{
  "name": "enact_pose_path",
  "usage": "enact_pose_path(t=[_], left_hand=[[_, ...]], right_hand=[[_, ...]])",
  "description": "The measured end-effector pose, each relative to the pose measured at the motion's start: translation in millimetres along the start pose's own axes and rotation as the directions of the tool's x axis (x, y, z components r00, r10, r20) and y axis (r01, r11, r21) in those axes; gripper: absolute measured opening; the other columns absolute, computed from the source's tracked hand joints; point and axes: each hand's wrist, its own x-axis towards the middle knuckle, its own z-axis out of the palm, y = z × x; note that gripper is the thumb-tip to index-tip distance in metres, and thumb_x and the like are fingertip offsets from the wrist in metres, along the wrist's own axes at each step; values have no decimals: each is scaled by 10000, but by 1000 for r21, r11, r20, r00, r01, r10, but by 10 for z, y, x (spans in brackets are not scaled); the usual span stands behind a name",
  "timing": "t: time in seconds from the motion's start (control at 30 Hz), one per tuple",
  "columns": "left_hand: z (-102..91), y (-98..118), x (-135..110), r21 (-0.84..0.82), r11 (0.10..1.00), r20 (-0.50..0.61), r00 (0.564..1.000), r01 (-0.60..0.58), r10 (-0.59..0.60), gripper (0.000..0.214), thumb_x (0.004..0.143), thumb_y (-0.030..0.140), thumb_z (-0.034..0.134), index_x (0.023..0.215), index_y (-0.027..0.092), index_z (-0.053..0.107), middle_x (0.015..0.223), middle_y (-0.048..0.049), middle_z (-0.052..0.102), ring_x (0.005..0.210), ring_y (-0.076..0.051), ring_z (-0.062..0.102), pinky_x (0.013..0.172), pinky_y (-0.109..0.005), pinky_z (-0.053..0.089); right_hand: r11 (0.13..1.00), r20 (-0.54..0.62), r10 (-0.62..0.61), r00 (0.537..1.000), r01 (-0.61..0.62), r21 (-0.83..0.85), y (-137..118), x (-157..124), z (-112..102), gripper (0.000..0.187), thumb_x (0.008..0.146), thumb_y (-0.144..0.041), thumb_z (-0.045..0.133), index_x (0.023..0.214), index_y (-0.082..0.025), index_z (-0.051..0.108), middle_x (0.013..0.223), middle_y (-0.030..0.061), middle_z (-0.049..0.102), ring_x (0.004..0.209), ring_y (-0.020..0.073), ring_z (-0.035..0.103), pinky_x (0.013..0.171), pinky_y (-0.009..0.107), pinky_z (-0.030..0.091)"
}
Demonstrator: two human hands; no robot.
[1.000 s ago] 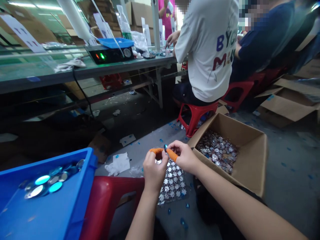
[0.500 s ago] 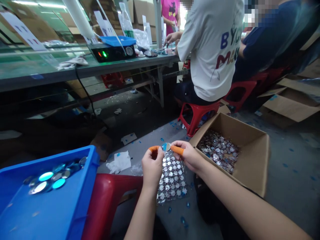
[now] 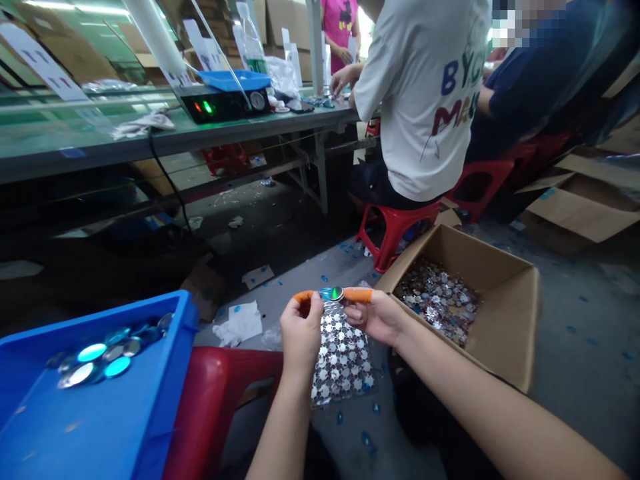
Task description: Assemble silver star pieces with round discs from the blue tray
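My left hand [image 3: 301, 331] and my right hand [image 3: 374, 317] each wear an orange finger cot. Between the two cots they pinch a small round mirrored disc [image 3: 331, 293] with a blue-green sheen. Below my hands lies a sheet of silvery star-patterned pieces [image 3: 342, 360], its top edge just under the disc. To the right of my right hand stands an open cardboard box [image 3: 510, 327] holding a heap of loose silvery pieces [image 3: 437, 300]. Whether the sheet touches my hands cannot be told.
At lower left is a blue plastic crate [image 3: 30, 427] with several shiny discs [image 3: 105, 353], beside a red stool [image 3: 215, 400]. Blue pieces and paper scraps [image 3: 243, 323] litter the floor. A seated co-worker in a white T-shirt [image 3: 425, 100] faces a long workbench [image 3: 175, 140].
The disc has turned from nearly edge-on to showing its face. My hands have spread slightly apart, and my right hand has rotated, its cot now lying flatter against the disc.
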Motion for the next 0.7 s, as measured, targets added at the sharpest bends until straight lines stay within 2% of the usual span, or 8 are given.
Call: enact_pose_path(t=[0.2,0.5,0.6,0.7], left_hand=[[3,-29,3,3,1000,-26,1000,-1,1,368,812,491,738,897,138,680,780,-39,659,742,-163,597,721,-271,482],[-47,-5,50,39,999,-64,998,-6,8,363,816,498,724,877,143,677,738,-24,640,707,-154,590,690,-259,477],[-70,0,73,28,1000,-85,996,12,-9,388,794,508,741,890,137,676,736,-28,645,694,-158,602,676,-263,482],[-91,4,84,7,1000,-94,995,26,-26,399,780,506,754,891,132,675,734,-32,650,678,-155,604,659,-260,481]], right_hand=[[998,3,53,999,-53,25,-20,4,-22,174,696,-163,737,718,-144,565,594,-46,499,458,50,369,468,212,247],[992,12,82,997,-83,92,-90,-19,-61,102,758,-119,688,724,-124,592,639,-10,550,467,54,368,468,207,263],[987,70,93,993,-101,127,-134,-55,-70,81,784,-126,657,737,-125,591,682,10,567,483,59,361,485,211,286],[988,197,52,979,-80,135,-170,-122,-62,65,808,-166,643,787,-135,590,763,20,571,495,56,341,509,216,313]])
